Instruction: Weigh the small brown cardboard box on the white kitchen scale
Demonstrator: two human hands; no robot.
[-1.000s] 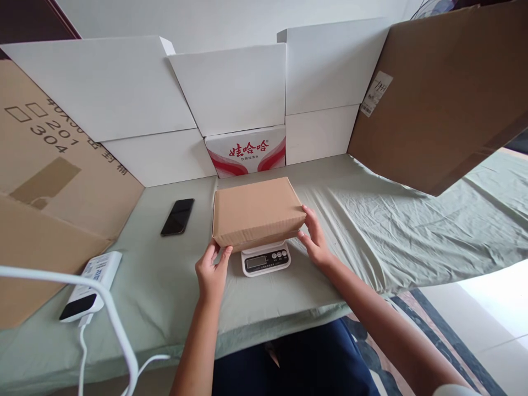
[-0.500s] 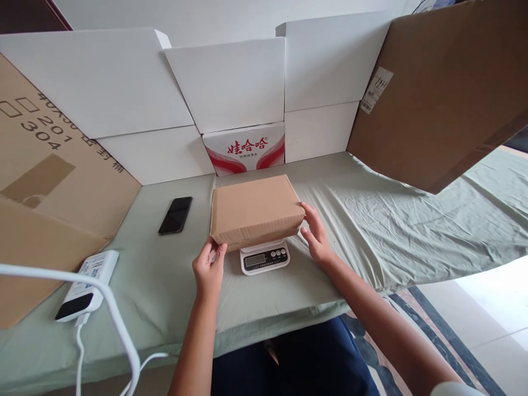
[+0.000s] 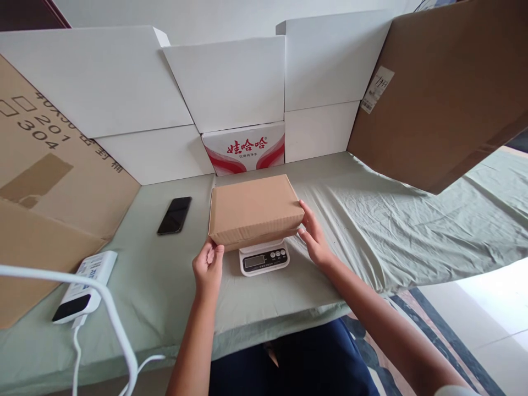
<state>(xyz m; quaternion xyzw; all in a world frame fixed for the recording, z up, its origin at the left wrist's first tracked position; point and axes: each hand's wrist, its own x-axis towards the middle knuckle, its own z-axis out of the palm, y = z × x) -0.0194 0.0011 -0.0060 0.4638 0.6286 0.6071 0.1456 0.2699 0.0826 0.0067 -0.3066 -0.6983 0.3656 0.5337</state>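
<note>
Cardboard box [image 3: 254,209] sits on the small kitchen scale [image 3: 264,258], between both hands and overhanging it on every side; only the scale's front strip with the display and buttons shows below the box's near edge.

Risks, as I judge them:
- Box is far wider than the scale under it. Uneven push from either hand could tip it or slide it off toward the phone [image 3: 174,215], which lies beyond the left hand.
- Any finger pressure left on the box would skew the reading.
- Cloth [image 3: 396,231] under the scale is wrinkled to the right of the right hand; scale may not sit flat.

Hands:
- Left hand [image 3: 208,268]: at the box's near-left corner, fingers curled, tips touching the corner's lower edge. Loose contact, not a clamp.
- Right hand [image 3: 314,235]: open, fingers extended flat against the box's right side, thumb at the lower edge.
- Both forearms reach in from below, converging on the box.
</note>
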